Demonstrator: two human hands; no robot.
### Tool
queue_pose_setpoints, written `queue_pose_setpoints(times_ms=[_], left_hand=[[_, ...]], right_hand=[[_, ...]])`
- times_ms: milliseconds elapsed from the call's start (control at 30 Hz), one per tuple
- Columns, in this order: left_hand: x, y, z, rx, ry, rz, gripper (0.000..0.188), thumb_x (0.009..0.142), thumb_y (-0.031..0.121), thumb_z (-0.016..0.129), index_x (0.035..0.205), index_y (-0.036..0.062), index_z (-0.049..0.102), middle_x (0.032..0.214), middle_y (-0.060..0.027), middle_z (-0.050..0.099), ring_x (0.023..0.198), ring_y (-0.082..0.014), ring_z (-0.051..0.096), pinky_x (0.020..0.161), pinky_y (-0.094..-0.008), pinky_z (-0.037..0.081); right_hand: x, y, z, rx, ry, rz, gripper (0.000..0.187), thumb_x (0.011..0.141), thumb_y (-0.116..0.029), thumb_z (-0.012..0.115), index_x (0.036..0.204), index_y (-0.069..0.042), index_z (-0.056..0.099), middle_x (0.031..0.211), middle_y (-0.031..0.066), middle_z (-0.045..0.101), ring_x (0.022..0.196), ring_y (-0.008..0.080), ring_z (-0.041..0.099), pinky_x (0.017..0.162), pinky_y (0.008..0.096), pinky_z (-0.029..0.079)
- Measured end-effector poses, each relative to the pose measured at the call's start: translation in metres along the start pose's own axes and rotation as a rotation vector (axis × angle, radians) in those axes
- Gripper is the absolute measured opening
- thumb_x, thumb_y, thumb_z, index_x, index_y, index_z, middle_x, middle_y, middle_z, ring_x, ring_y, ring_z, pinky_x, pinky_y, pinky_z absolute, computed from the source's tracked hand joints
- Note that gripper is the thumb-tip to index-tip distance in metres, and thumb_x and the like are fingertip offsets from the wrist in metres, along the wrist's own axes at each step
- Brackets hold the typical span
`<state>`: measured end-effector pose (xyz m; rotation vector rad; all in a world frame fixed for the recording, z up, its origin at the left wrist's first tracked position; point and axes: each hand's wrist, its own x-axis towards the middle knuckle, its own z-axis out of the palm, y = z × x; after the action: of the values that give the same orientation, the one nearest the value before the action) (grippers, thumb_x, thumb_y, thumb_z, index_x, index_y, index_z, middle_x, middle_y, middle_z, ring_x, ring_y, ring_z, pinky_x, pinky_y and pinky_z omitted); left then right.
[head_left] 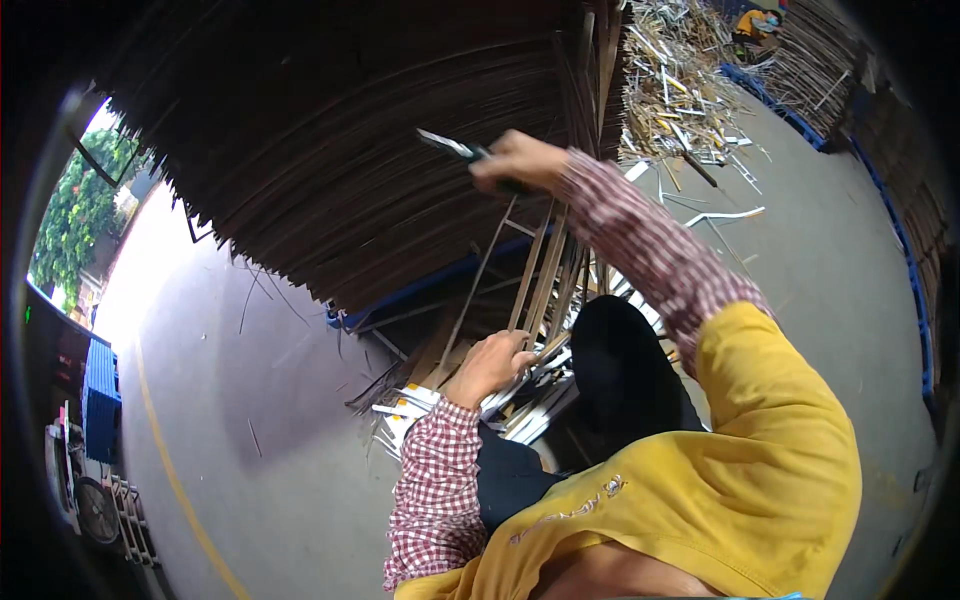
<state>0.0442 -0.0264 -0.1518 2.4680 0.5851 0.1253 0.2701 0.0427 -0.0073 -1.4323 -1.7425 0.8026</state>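
My right hand [520, 163], raised and slightly blurred, is closed around the dark green handle of a knife [447, 143]. Its bright blade points left, in front of a tall stack of brown cardboard sheets [390, 170]. Lower down, at the near side of the stack, my left hand [488, 368] is closed on narrow cardboard strips [535, 275] that run up toward the stack. Some of its fingertips are hidden. White and brown strip scraps [530, 418] lie beneath that hand, beside my dark-clad leg [615, 355].
A heap of cut strips [685, 90] spreads over the floor at the far right. Beyond it a person in yellow [757, 24] sits by another stack on a blue pallet [790, 118]. Blue crates [98, 385] and a wheeled cart [95, 510] stand at the left.
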Motion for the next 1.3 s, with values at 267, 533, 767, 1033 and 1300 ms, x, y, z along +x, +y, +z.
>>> queue_pose_setpoints(times_ms=[267,533,767,1033,1300], left_hand=[[-0.002,-0.018,-0.006,0.090,0.018,-0.112,0.036,0.077,0.025,0.051,0.101,-0.0013,0.050,0.093,-0.0198,0.053,0.088,-0.0324,0.051,0.076,-0.0379,0.040],[-0.012,-0.014,-0.007,0.015,0.126,-0.031,0.031,0.076,0.023,0.052,0.098,0.0017,0.051,0.088,-0.0202,0.054,0.084,-0.0345,0.051,0.070,-0.0399,0.041],[-0.014,-0.002,-0.004,0.026,0.043,-0.015,0.033,0.076,0.025,0.051,0.100,0.0013,0.049,0.093,-0.0203,0.053,0.088,-0.0328,0.051,0.074,-0.0392,0.040],[-0.004,-0.009,-0.003,0.015,0.019,-0.067,0.036,0.078,0.027,0.050,0.104,0.0017,0.049,0.096,-0.0185,0.054,0.091,-0.0313,0.050,0.078,-0.0366,0.040],[-0.004,-0.016,-0.009,0.057,0.024,-0.118,0.032,0.076,0.024,0.051,0.097,0.0002,0.050,0.092,-0.0205,0.053,0.087,-0.0338,0.050,0.074,-0.0391,0.040]], right_hand=[[0.170,-0.014,0.012,-0.001,-0.102,0.339,0.052,0.076,-0.049,0.045,0.098,-0.004,0.056,0.104,0.0121,0.052,0.091,0.0238,0.048,0.076,0.0354,0.039],[-0.014,0.145,0.073,-0.444,0.269,0.398,0.036,0.068,-0.034,0.057,0.077,0.001,0.055,0.060,0.0114,0.056,0.057,0.0206,0.056,0.053,0.0316,0.044],[-0.105,0.144,-0.007,-0.276,-0.214,0.645,0.081,0.061,-0.046,0.066,0.105,0.016,0.039,0.105,0.0262,0.046,0.094,0.0283,0.047,0.081,0.0354,0.037],[0.096,-0.030,0.005,0.053,0.110,0.236,0.039,0.073,-0.044,0.053,0.071,-0.006,0.064,0.085,0.0041,0.061,0.087,0.0185,0.052,0.084,0.0332,0.035],[0.184,-0.012,0.012,0.049,0.044,0.204,0.044,0.081,-0.045,0.042,0.069,-0.005,0.057,0.072,0.0072,0.057,0.069,0.0194,0.052,0.062,0.0342,0.041]])
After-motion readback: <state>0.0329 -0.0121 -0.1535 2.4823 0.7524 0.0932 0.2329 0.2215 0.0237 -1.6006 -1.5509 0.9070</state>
